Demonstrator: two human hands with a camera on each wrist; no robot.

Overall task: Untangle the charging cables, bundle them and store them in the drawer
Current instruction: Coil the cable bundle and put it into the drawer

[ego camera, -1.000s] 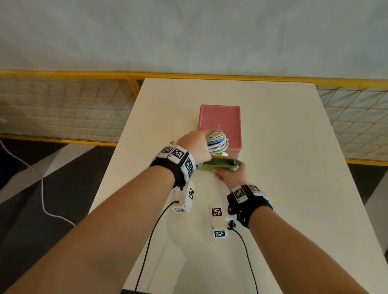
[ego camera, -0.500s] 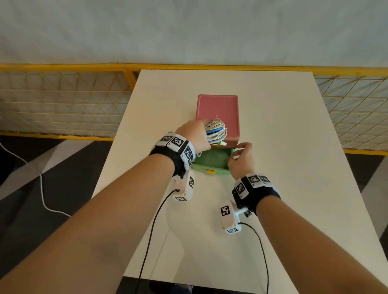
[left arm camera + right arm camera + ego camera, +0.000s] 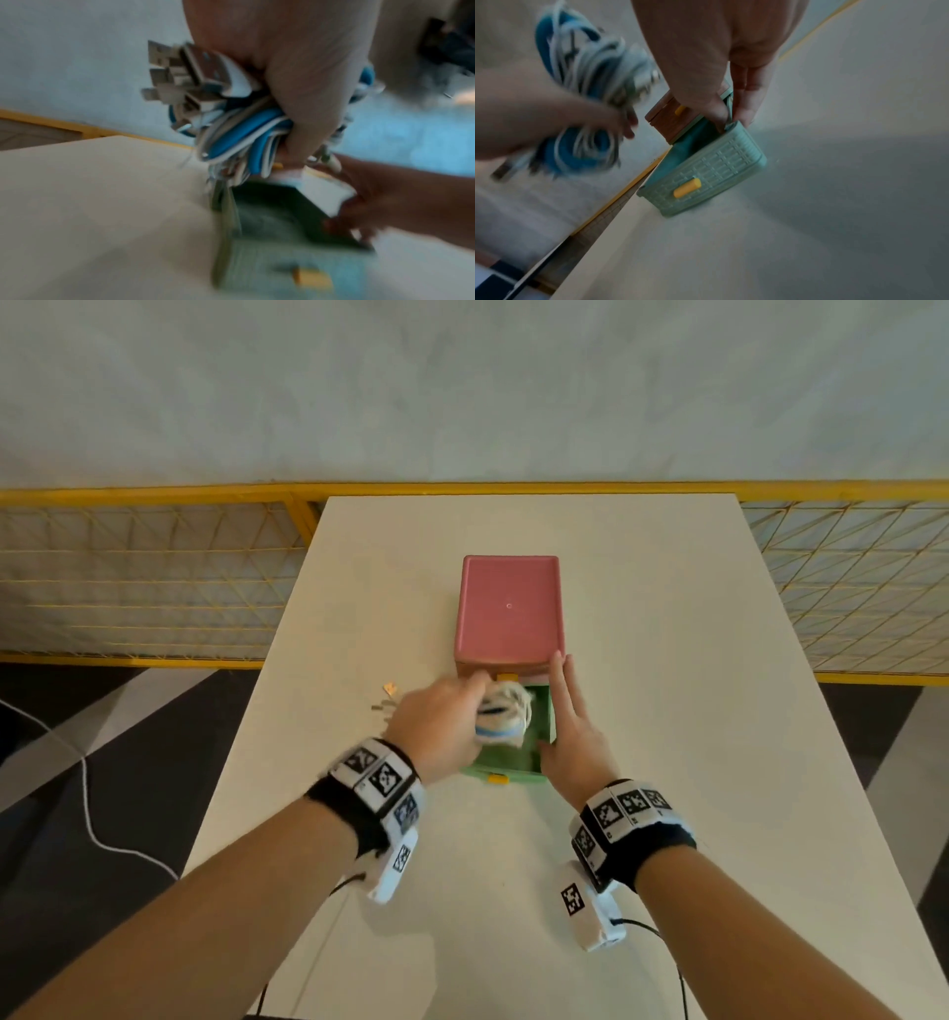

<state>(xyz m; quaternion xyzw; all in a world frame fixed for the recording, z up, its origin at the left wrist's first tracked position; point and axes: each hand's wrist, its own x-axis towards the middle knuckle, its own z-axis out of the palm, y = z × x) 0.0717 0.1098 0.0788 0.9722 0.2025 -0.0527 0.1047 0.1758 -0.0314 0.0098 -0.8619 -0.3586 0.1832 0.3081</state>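
A pink drawer box [image 3: 508, 608] stands mid-table, its green bottom drawer [image 3: 518, 775] pulled out toward me. My left hand [image 3: 441, 726] grips a coiled bundle of white and blue charging cables [image 3: 506, 713] just over the open drawer. USB plugs stick out of the bundle [image 3: 244, 130] above my fist. My right hand [image 3: 565, 726] lies along the drawer's right side. In the right wrist view its thumb sits inside the drawer [image 3: 706, 172] wall and its fingers [image 3: 744, 101] outside, pinching it. The bundle [image 3: 590, 85] is blurred there.
Small scraps [image 3: 387, 698] lie on the white table [image 3: 667, 660] left of my left hand. A yellow mesh fence [image 3: 154, 588] runs behind and beside the table. A white cord [image 3: 87, 793] trails on the dark floor to the left.
The green drawer has been pulled out further. My right hand moved from its front to its right wall. My left hand brought the bundle down from the box front over the drawer.
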